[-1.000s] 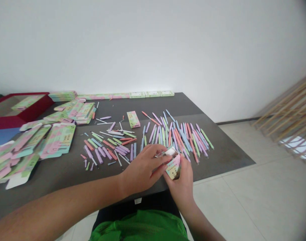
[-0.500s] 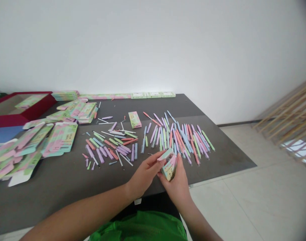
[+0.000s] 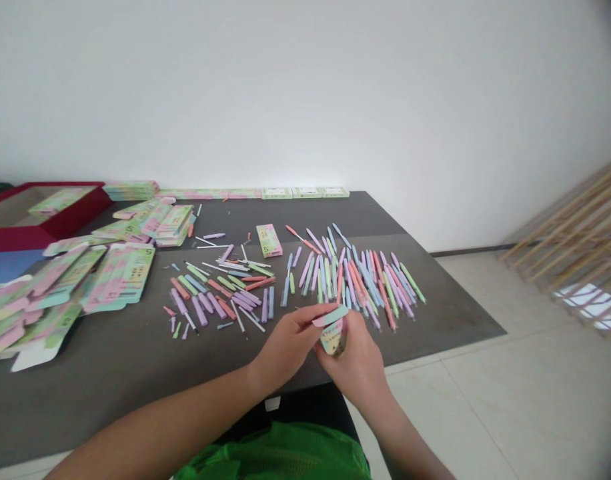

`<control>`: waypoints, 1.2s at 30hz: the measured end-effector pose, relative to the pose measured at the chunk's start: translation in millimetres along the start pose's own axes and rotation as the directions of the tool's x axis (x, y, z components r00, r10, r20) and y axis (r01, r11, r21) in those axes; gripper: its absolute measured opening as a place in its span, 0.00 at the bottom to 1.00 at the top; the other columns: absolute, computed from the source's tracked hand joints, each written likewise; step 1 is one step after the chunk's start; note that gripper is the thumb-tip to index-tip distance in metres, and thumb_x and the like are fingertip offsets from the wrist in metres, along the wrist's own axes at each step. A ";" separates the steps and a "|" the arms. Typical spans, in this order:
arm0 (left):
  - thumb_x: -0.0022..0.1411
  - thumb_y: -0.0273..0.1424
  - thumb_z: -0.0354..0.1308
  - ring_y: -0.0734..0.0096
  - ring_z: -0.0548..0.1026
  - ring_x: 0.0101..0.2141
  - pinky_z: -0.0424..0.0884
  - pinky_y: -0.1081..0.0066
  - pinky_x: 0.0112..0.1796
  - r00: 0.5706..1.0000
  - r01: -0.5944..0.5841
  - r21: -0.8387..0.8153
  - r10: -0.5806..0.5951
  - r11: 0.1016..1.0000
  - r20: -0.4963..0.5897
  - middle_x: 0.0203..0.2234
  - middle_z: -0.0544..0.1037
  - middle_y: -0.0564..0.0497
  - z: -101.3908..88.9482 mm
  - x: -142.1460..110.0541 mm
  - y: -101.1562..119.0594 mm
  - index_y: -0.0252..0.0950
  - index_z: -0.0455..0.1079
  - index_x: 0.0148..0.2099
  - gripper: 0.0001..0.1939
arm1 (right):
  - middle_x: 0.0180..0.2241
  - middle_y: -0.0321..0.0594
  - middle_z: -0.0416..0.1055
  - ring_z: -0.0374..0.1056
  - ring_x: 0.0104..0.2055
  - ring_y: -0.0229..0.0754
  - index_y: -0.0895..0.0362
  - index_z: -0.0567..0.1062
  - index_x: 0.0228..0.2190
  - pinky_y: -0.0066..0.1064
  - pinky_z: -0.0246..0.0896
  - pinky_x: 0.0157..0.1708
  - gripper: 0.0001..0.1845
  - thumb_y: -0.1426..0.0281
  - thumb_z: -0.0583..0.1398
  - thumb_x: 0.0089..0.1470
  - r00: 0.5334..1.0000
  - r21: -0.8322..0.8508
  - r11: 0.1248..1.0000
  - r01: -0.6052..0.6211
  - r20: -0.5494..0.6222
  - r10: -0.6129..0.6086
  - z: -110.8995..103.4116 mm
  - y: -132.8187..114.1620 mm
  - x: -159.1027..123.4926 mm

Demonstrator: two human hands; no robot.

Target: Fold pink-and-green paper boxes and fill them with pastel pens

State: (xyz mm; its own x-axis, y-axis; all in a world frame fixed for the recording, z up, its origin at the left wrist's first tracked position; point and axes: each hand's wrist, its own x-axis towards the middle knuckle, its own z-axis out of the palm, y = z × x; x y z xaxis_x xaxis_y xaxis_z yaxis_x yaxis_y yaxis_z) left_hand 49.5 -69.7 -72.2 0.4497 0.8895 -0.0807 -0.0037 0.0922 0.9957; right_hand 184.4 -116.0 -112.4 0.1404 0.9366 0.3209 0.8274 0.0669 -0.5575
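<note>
Wall (image 3: 305,100): plain and pale, standing behind a dark table (image 3: 120,387) whose near edge runs beneath the person's forearms.
Left hand (image 3: 289,343): thumb and fingers pinch the upper end of a small printed box (image 3: 330,339), at its pink-and-blue flap (image 3: 331,317).
Right hand (image 3: 359,350): curled round the box's other side, gripping it; the fingers behind are hidden.
Held box: tilted between both hands, above the near edge of the table; its contents cannot be made out.
Likely handling: it looks like thin card, so probably light, springy and easily dented; the printed face may be a little slick.
Where to hold: the long side edges would probably take a cupped palm best, with only fingertip pressure near the flap's crease, since a hard squeeze across the broad face could buckle it.
Pens (image 3: 358,275): spread from twelve to one o'clock of the held box, just beyond the hands.
Other box (image 3: 269,240): lying at eleven o'clock, apart from the pens.
Pen parts (image 3: 200,312): loose barrels and thin white tubes, towards ten o'clock.
Flat cartons (image 3: 135,273): heaped between nine and ten, well apart from the hands.
Row of boxes (image 3: 307,193): along the wall, from ten-thirty round to twelve.
</note>
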 end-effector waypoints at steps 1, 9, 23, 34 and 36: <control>0.60 0.29 0.55 0.63 0.73 0.50 0.64 0.62 0.56 0.999 -0.033 0.038 0.032 0.999 0.020 0.49 0.77 0.50 -1.6 -1.8 -0.8 0.37 0.74 0.51 0.17 | 0.38 0.39 0.68 0.71 0.40 0.46 0.53 0.64 0.44 0.33 0.67 0.32 0.21 0.67 0.62 0.47 1.000 0.008 1.000 -0.009 -0.001 0.009 0.2 -0.7 -0.1; 0.64 0.34 0.53 0.64 0.73 0.50 0.68 0.67 0.53 0.998 -0.059 0.114 0.060 0.992 -0.009 0.50 0.77 0.49 -4.0 -6.6 -6.1 0.36 0.71 0.55 0.18 | 0.40 0.43 0.72 0.73 0.39 0.50 0.55 0.63 0.48 0.35 0.67 0.32 0.27 0.64 0.63 0.47 0.991 -0.001 0.992 -0.124 0.051 0.124 5.3 -5.5 -3.6; 0.66 0.29 0.46 0.68 0.76 0.46 0.70 0.70 0.49 0.991 -0.133 0.442 0.130 0.887 0.036 0.47 0.79 0.52 -10.8 2.1 3.8 0.38 0.72 0.53 0.18 | 0.50 0.59 0.69 0.72 0.46 0.57 0.64 0.48 0.63 0.41 0.71 0.36 0.50 0.61 0.64 0.46 0.996 -0.090 0.993 -0.073 -0.064 0.067 17.0 -0.7 -9.9; 0.66 0.27 0.47 0.64 0.69 0.55 0.67 0.60 0.56 0.874 -0.457 0.758 0.395 0.465 0.284 0.56 0.71 0.43 -10.7 -5.6 -4.9 0.35 0.65 0.59 0.20 | 0.55 0.57 0.65 0.70 0.49 0.53 0.62 0.49 0.63 0.40 0.71 0.38 0.36 0.65 0.53 0.57 0.997 -0.144 0.990 -0.002 -0.072 -0.009 17.1 -5.6 -9.3; 0.66 0.26 0.47 0.64 0.70 0.55 0.68 0.61 0.56 0.877 -0.457 0.750 0.382 0.478 0.291 0.55 0.71 0.44 -13.3 -3.2 -5.8 0.36 0.65 0.59 0.20 | 0.51 0.53 0.67 0.72 0.45 0.52 0.59 0.52 0.62 0.39 0.71 0.35 0.34 0.66 0.54 0.57 0.998 -0.137 0.991 -0.003 -0.060 -0.006 16.0 -7.3 -8.4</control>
State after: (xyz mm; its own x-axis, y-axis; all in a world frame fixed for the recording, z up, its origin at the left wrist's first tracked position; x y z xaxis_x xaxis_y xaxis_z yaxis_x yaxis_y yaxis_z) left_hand 36.2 -67.1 -78.3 0.6528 0.6853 0.3229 0.4624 -0.6980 0.5467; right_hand 168.4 -118.8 -123.3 0.1683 0.9138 0.3697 0.8939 0.0166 -0.4480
